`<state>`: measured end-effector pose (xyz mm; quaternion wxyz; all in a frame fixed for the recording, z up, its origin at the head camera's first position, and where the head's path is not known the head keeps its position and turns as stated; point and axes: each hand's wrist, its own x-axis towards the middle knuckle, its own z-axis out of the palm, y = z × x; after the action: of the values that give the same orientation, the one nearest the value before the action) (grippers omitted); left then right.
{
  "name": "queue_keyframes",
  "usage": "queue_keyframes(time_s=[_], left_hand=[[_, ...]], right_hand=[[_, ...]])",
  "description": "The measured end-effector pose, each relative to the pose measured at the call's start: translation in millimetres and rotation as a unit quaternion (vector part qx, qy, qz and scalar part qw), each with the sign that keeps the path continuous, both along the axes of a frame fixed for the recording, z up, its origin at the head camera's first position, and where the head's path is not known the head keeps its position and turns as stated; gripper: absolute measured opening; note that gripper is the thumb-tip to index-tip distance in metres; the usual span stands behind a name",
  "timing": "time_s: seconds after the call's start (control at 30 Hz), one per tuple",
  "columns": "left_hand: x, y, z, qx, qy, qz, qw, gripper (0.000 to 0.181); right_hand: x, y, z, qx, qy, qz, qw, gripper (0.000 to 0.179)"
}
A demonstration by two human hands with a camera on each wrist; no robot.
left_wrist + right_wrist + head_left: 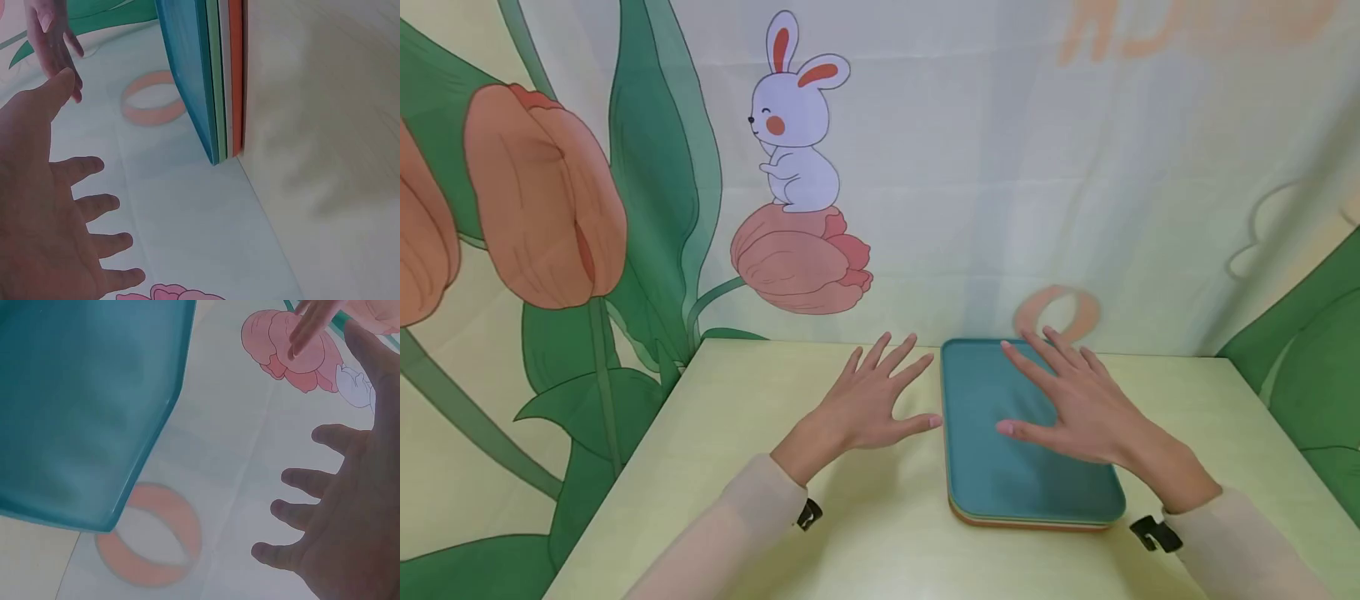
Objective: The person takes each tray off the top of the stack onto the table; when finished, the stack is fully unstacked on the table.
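A stack of shallow rectangular trays lies on the table, its blue top tray [992, 467] facing up in the head view. Seen edge-on in the left wrist view, the layers under the blue one are a green tray [215, 94], a pale one and an orange tray [236, 81]. My left hand [868, 404], fingers spread, hovers just left of the stack and holds nothing. My right hand [1082, 408], also spread and holding nothing, is above the right half of the blue tray and hides part of it.
The pale yellow table [760, 400] meets a hanging cloth [940, 183] along its back edge. Printed on the cloth are a white rabbit [805, 171], tulips and large green leaves. Each sleeve has a small black clip [1156, 533] at the wrist.
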<state>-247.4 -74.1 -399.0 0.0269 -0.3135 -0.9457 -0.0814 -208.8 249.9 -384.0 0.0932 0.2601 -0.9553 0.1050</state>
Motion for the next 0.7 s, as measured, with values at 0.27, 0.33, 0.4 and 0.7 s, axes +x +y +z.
queue_keyframes(time_s=[0.27,0.33,0.4,0.7], left_hand=[[-12.1,-11.9,-12.9,0.09,-0.067,0.006,0.9937,0.089],[-17.2,-17.2,-19.4,0.126,-0.103,0.009,0.9867,0.09],[-21.4,-21.3,-26.1,0.165,-0.137,0.013,0.9766,0.09],[-18.7,-6.7,-65.2,0.334,-0.25,0.105,0.9026,0.089]], right_hand=[[3.0,31,-4.9,-0.062,-0.021,-0.012,0.9978,0.096],[2.3,43,-9.6,-0.087,-0.04,-0.02,0.9952,0.095],[1.4,55,-15.7,-0.117,-0.064,-0.032,0.9906,0.093],[-3.4,91,-52.6,-0.248,-0.178,-0.095,0.9474,0.08]])
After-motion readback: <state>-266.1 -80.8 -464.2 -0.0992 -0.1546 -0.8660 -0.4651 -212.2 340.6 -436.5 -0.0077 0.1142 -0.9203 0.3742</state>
